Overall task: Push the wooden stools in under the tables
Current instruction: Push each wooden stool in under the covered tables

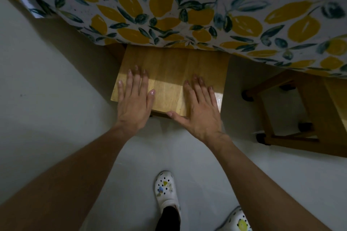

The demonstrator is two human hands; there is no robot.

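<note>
A wooden stool (169, 73) with a flat rectangular seat stands on the floor, its far edge tucked under the hanging tablecloth of the table (187, 5). My left hand (134, 99) lies flat on the seat's near left part, fingers spread. My right hand (201, 107) lies flat on the near right part, its thumb along the front edge. Both palms press on the seat without gripping it. The stool's legs are hidden below the seat.
The tablecloth is white with yellow lemons and dark leaves. A second wooden stool (300, 114) with dark feet stands at the right, partly under the table. My feet in white clogs (166, 191) stand on the pale grey floor (47, 99).
</note>
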